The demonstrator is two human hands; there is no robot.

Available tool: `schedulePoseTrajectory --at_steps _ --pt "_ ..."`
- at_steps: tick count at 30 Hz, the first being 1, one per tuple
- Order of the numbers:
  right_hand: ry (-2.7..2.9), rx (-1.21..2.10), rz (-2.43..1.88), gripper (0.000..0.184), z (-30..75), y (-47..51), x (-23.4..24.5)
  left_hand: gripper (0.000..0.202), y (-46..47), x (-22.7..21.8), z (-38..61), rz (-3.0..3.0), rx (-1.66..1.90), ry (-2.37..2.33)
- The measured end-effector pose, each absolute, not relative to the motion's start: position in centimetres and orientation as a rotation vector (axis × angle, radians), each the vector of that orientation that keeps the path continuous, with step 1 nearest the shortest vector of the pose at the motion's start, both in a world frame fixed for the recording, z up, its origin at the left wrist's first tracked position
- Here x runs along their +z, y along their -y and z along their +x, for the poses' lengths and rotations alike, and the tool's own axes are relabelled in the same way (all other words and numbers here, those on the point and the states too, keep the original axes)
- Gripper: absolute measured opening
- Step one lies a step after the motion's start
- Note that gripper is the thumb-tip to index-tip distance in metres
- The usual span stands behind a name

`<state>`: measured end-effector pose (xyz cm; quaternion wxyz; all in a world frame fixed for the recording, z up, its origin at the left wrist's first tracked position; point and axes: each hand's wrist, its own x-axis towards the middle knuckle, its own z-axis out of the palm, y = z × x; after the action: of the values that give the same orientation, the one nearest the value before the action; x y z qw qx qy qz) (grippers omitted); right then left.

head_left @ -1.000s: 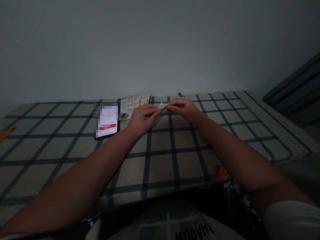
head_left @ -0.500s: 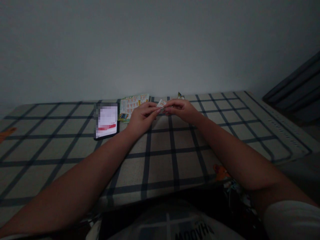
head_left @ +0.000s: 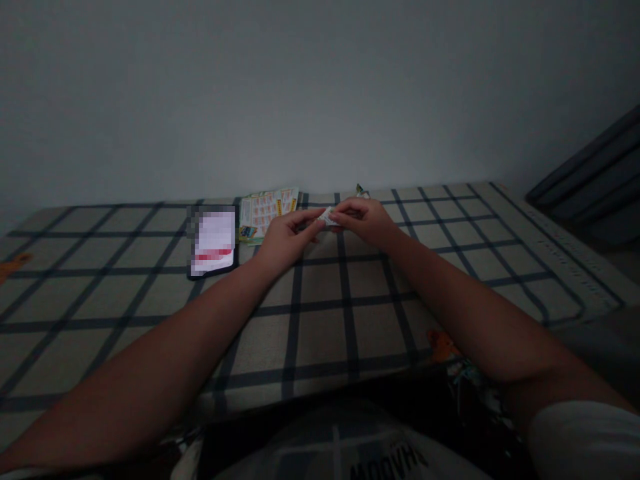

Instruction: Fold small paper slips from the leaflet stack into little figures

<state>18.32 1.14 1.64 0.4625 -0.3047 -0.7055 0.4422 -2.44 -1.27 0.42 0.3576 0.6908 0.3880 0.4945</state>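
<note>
Between the fingertips of both hands is a small piece of printed paper (head_left: 327, 216), pale and folded, partly covered by the fingers. My left hand (head_left: 287, 235) pinches its left side between thumb and fingers. From the other side my right hand (head_left: 367, 219) grips it, fingers curled. Just left of my left hand lies a stack of printed sheets (head_left: 267, 208), green-edged with rows of small orange and white print. Behind my right hand, a bit of coloured paper (head_left: 361, 191) pokes up, mostly hidden.
A tablet or phone (head_left: 214, 241) with a lit, blurred screen lies left of the sheets. A checked cloth (head_left: 320, 333) covers the table, with a plain wall (head_left: 320, 93) behind it. Dark folded fabric (head_left: 595, 177) is at the far right.
The paper between my fingers has been folded or turned, and less of its print shows. My left hand has shifted slightly; the sheets and device stay put.
</note>
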Motion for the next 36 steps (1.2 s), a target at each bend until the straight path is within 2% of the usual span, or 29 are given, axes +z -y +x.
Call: schedulePoseTrajectory --at_steps 6,18,27,31,36 --pt "1.606 1.210 -0.793 0.047 18.1 -1.3 1.3 0.043 1.1 0.3 -2.6 1.770 1.314 -1.011" --pt "1.671 1.145 -0.855 0.037 18.0 -1.3 1.5 0.038 1.6 0.9 -2.2 1.580 1.214 -1.087" --pt "1.884 1.064 -0.852 0.032 18.6 -1.7 1.3 0.033 1.4 1.5 -2.9 1.625 0.946 -1.130" --pt "1.885 1.129 -0.884 0.037 18.5 -1.4 1.6 0.032 1.6 1.3 -2.7 1.644 0.907 -1.102" --pt "1.628 1.258 -0.888 0.052 18.1 -1.1 1.8 0.030 1.7 1.4 -2.4 1.445 1.133 -1.123"
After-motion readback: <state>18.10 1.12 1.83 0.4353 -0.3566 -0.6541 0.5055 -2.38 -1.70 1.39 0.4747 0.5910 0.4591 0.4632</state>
